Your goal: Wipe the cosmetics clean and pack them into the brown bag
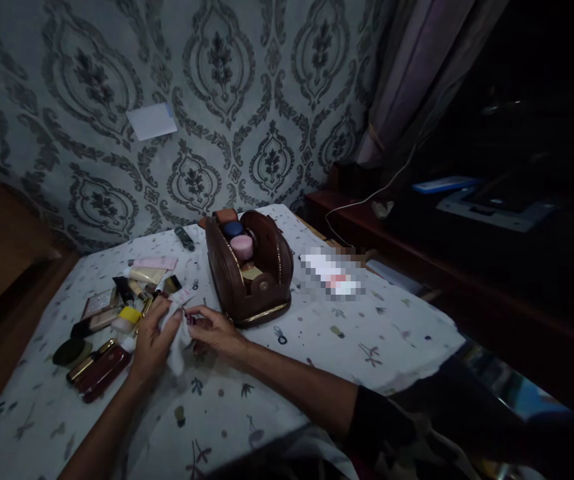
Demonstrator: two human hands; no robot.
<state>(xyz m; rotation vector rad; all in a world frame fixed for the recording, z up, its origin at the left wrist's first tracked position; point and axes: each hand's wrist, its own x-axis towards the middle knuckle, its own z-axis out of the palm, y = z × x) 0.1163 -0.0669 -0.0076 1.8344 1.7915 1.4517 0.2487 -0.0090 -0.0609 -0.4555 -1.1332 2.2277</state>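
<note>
My left hand (154, 337) is closed on a white cloth or wipe (179, 353), whose lower end hangs toward the table. Close beside it, my right hand (217, 335) pinches a small dark object (189, 320) against the cloth; what it is cannot be made out. Just behind my right hand stands an open brown bag (251, 303) with a gold zip, holding a pink-lidded jar (241, 247) and a blue-lidded one (233, 230). Left of my hands lie several cosmetics, among them a yellow-capped bottle (129, 316), a dark red case (103, 375) and a pink tube (155, 263).
The patterned white cloth (337, 360) covers the table. A small dark green item (184, 238) lies near its back edge. Right of the bag is a blurred-out white object (329, 272). A white cable (367, 200) runs over the dark red furniture on the right.
</note>
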